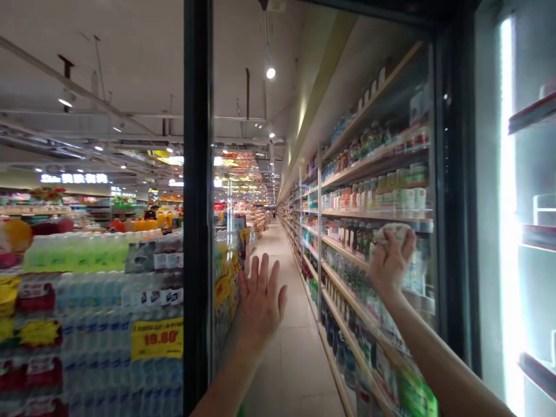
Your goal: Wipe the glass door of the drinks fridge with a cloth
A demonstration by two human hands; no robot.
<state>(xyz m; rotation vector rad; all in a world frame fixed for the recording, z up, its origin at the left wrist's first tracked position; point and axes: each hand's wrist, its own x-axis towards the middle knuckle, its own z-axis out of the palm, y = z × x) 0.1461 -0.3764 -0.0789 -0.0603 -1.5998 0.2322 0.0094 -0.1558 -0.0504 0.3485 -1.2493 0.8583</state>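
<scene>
A glass door (pixel 278 289) in a dark frame stands before me, swung open beside a lit cooler. My left hand (pixel 260 298) is raised toward the pane with its fingers spread and nothing in it; whether its palm touches the glass I cannot tell. Up on the right part of the pane, my right hand (pixel 391 260) grips a crumpled whitish cloth (pixel 393 231) between its fingers and the glass. The dark door frame (pixel 197 208) runs upright to the left of both hands.
Through the glass, long shelves of bottles (pixel 373 194) line an aisle floor (pixel 291 341). Stacked packs of bottled drinks (pixel 99 301) stand at the left, with a yellow price sign (pixel 157 339). On the far right are a bright light strip (pixel 508 231) and cooler shelves (pixel 538 237).
</scene>
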